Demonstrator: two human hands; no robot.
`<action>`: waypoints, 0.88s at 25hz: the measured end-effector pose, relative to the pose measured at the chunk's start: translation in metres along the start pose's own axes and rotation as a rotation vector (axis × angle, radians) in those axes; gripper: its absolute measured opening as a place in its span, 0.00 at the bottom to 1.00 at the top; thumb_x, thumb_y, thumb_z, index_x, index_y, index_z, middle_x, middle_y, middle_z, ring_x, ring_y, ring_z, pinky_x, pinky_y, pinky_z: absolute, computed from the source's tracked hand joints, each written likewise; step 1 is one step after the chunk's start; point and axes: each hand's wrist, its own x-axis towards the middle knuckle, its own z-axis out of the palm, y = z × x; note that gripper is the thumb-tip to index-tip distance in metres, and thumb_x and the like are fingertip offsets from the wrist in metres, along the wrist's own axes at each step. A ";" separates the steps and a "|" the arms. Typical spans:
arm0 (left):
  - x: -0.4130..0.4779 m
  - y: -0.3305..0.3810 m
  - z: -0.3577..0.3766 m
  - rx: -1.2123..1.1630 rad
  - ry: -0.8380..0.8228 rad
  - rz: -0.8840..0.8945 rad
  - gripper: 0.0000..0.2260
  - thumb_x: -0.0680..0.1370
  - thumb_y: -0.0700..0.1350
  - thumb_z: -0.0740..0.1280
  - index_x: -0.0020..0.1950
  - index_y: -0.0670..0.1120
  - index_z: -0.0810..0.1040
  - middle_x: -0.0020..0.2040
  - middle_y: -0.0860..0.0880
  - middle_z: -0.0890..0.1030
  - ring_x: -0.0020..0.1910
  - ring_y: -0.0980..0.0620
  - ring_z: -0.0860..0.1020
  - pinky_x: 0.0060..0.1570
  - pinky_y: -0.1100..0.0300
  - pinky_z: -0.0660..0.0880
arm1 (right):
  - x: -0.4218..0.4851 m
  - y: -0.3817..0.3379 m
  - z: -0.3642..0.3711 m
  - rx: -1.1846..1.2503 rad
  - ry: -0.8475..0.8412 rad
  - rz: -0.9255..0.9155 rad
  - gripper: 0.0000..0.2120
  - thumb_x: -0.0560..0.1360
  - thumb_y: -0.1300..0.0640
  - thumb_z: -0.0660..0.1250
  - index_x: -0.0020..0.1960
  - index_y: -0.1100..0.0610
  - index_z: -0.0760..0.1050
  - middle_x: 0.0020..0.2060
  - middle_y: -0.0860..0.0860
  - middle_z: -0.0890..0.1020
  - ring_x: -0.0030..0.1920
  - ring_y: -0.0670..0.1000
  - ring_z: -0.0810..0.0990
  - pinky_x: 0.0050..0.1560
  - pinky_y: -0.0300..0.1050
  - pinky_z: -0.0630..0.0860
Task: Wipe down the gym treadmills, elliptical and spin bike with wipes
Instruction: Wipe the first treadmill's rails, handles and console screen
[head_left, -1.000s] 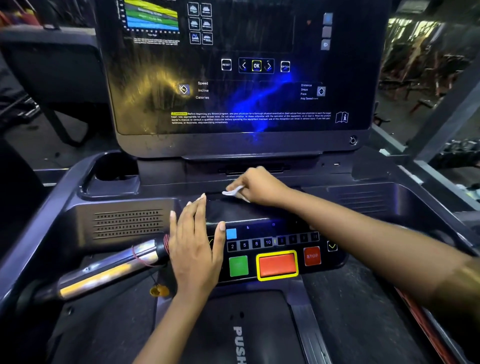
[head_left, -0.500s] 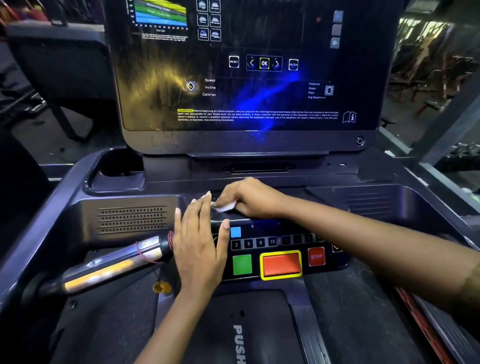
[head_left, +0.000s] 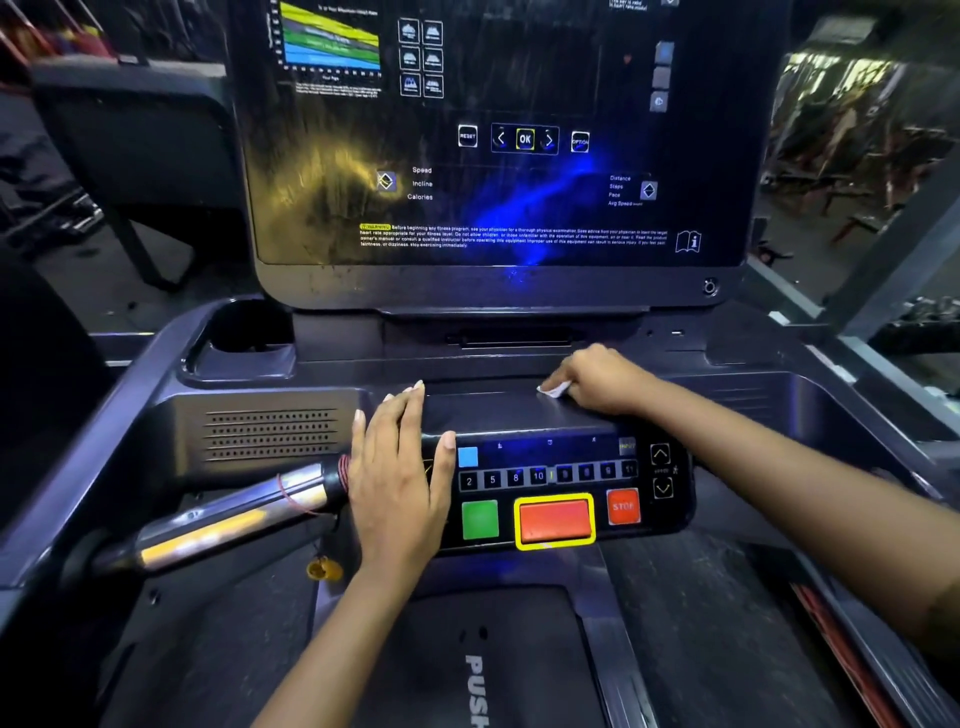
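I stand at a dark treadmill console with a large streaked display above it. My right hand presses a small white wipe onto the flat ledge just above the button panel, fingers curled over the wipe. My left hand lies flat with straight fingers on the left end of that panel, next to the chrome handlebar.
A cup holder recess sits at the console's upper left. A black cover marked PUSH lies below the panel. Other gym machines stand behind on the right, a dark one on the left.
My right hand slid the wipe left toward my left hand, then back to the right along the ledge. My left hand stayed flat in place.
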 end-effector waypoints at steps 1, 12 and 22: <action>0.001 0.000 0.000 -0.002 -0.003 -0.003 0.28 0.82 0.58 0.45 0.71 0.42 0.69 0.64 0.44 0.74 0.65 0.48 0.70 0.74 0.52 0.53 | -0.001 -0.006 0.005 0.007 0.002 -0.013 0.21 0.73 0.67 0.58 0.60 0.51 0.78 0.59 0.51 0.79 0.62 0.54 0.75 0.57 0.41 0.69; 0.001 -0.002 0.003 -0.010 0.009 -0.008 0.27 0.82 0.58 0.46 0.70 0.42 0.70 0.64 0.44 0.75 0.64 0.46 0.72 0.74 0.52 0.53 | -0.018 -0.038 -0.014 0.296 0.163 -0.292 0.18 0.72 0.71 0.61 0.55 0.57 0.81 0.53 0.51 0.83 0.57 0.45 0.78 0.56 0.29 0.69; 0.001 -0.003 0.002 -0.004 -0.007 0.012 0.30 0.82 0.59 0.44 0.70 0.41 0.70 0.63 0.43 0.75 0.63 0.45 0.73 0.73 0.53 0.52 | -0.032 -0.059 0.011 0.292 0.163 -0.566 0.24 0.68 0.67 0.54 0.60 0.58 0.78 0.57 0.52 0.81 0.60 0.46 0.77 0.62 0.36 0.70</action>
